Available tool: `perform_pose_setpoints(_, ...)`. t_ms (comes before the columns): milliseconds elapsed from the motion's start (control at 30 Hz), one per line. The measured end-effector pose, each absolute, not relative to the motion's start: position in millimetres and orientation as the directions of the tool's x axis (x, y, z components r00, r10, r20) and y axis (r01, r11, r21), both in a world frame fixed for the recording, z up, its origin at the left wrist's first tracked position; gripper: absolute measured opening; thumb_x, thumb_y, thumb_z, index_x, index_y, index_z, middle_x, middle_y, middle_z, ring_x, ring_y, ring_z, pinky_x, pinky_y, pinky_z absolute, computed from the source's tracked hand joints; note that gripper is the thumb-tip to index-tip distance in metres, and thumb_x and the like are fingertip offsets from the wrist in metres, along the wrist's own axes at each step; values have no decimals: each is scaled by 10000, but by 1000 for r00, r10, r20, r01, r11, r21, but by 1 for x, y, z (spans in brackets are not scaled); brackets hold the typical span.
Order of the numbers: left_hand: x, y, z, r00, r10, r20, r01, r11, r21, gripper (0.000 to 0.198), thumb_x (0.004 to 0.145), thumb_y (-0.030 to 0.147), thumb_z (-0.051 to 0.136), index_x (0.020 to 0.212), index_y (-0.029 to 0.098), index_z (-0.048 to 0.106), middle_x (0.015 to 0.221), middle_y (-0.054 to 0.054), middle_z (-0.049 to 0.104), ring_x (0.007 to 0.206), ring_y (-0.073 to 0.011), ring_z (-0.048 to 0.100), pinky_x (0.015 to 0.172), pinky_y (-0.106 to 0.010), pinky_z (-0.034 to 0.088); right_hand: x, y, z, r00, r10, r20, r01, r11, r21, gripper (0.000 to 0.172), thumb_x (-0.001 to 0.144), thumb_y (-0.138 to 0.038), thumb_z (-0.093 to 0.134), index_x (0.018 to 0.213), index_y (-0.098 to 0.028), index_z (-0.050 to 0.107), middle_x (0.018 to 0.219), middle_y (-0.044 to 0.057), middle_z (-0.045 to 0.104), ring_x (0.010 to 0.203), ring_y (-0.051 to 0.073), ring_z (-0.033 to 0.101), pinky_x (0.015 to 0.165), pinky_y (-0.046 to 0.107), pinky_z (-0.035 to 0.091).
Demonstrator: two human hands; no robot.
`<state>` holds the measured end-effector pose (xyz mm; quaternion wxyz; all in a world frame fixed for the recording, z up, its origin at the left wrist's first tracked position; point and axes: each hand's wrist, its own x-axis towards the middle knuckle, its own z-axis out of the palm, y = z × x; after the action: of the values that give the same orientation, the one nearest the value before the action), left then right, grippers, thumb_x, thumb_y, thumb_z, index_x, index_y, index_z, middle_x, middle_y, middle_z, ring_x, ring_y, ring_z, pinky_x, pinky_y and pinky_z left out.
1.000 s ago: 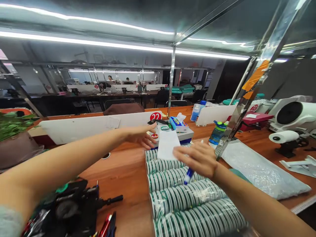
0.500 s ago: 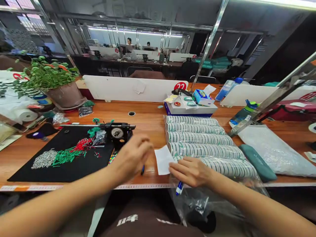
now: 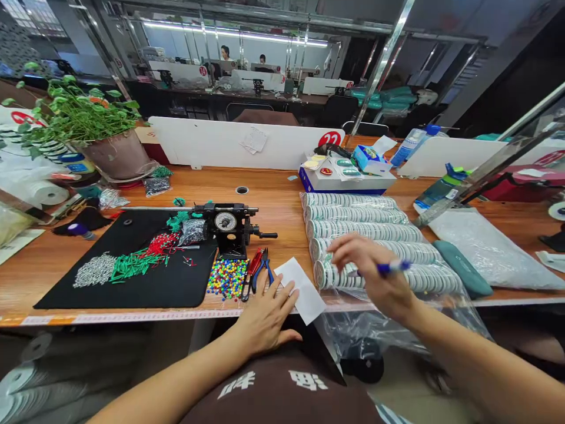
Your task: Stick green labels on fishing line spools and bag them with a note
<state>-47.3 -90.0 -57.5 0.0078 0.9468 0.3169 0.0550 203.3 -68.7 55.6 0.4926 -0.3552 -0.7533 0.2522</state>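
Observation:
A white sheet of paper (image 3: pixel 304 294) lies tilted at the table's front edge, its lower corner past the edge. My left hand (image 3: pixel 269 315) rests flat with spread fingers on the paper's left side, close to the blue-handled pliers (image 3: pixel 263 272). Raised over the bagged rolls of round white-green pieces (image 3: pixel 366 231), my right hand (image 3: pixel 375 274) is slightly blurred and holds a blue marker (image 3: pixel 394 268) pointing right. Left of the pliers lie a red-handled tool (image 3: pixel 253 265) and a heap of coloured beads (image 3: pixel 227 278).
A black winding device (image 3: pixel 229 227) stands behind the beads. Red, green and silver pieces lie on a black mat (image 3: pixel 163 288). A potted plant (image 3: pixel 117 153) is at left, a white-blue box (image 3: pixel 344 179) at back, a green case (image 3: pixel 461 268) at right.
My left hand has come down onto the paper. My right hand has left the paper and risen to the right with the marker. The paper sits more tilted, and the view has shifted.

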Motion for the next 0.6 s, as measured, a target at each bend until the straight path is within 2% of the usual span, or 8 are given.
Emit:
perform_pose_setpoints(33, -47, -89, -58, 793, 599, 107, 597, -800, 51, 867, 936, 796, 329, 1490, 150, 492, 1522, -133, 495, 1418, -412, 386, 1179, -680, 144, 191, -71, 56, -90, 881, 465, 141, 474, -869, 444, 1080, -458, 396, 838, -174, 637, 861, 54, 633, 724, 126, 614, 636, 249, 502)
perform_pose_setpoints(67, -48, -88, -58, 793, 597, 121, 596, -802, 49, 862, 933, 801, 324, 1487, 163, 498, 1510, -121, 508, 1406, -399, 396, 1182, -677, 137, 176, -71, 53, 22, 946, 322, -30, 323, -946, 539, 1047, -593, 381, 795, -177, 611, 737, 36, 588, 619, 125, 571, 561, 246, 477)
perform_pose_setpoints(133, -50, -86, -59, 792, 588, 166, 592, -805, 28, 841, 940, 797, 310, 1487, 189, 504, 1500, -96, 524, 1390, -370, 404, 1199, -653, 92, 144, -67, 33, 54, 998, 11, -291, 26, -956, 730, 902, -855, 336, 744, -182, 569, 504, -15, 429, 419, 109, 408, 414, 232, 343)
perform_pose_setpoints(200, -54, -84, -61, 792, 570, 219, 584, -812, -1, 828, 947, 791, 298, 1491, 201, 504, 1502, -72, 528, 1392, -348, 394, 1219, -611, 21, 116, -57, 4, 30, 978, -208, -393, -180, -902, 836, 747, -991, 303, 745, -190, 541, 460, -20, 417, 391, 109, 385, 407, 238, 337)
perform_pose_setpoints(300, -61, -82, -64, 796, 545, 265, 572, -820, -32, 799, 958, 777, 296, 1507, 229, 488, 1516, -32, 521, 1406, -326, 373, 1232, -560, -46, 99, -43, -36, 70, 952, -297, -257, -270, -928, 759, 632, -939, 525, 781, -195, 525, 591, 14, 565, 486, 123, 509, 492, 259, 445)
perform_pose_setpoints(400, -67, -82, -67, 807, 522, 275, 555, -830, -54, 779, 966, 766, 291, 1527, 254, 462, 1532, -21, 503, 1407, -324, 373, 1232, -560, -39, 104, -38, -53, 66, 959, -274, -69, -270, -960, 536, 562, -628, 786, 724, -181, 539, 597, 6, 586, 491, 106, 514, 489, 231, 420)
perform_pose_setpoints(467, -69, -82, -70, 810, 522, 269, 556, -829, -64, 790, 965, 768, 276, 1540, 252, 443, 1537, -55, 488, 1412, -328, 374, 1229, -567, -3, 109, -38, -54, 57, 960, -274, -5, -274, -962, 425, 571, -510, 774, 707, -184, 536, 540, -16, 558, 451, 104, 488, 456, 225, 388)
perform_pose_setpoints(600, -71, -81, -74, 808, 533, 250, 562, -825, -55, 789, 959, 771, 267, 1537, 263, 442, 1493, -101, 505, 1431, -336, 361, 1220, -588, 65, 111, -35, -51, 37, 964, -264, 78, -266, -961, 333, 618, -460, 694, 736, -186, 546, 553, -15, 585, 465, 121, 521, 472, 241, 430)
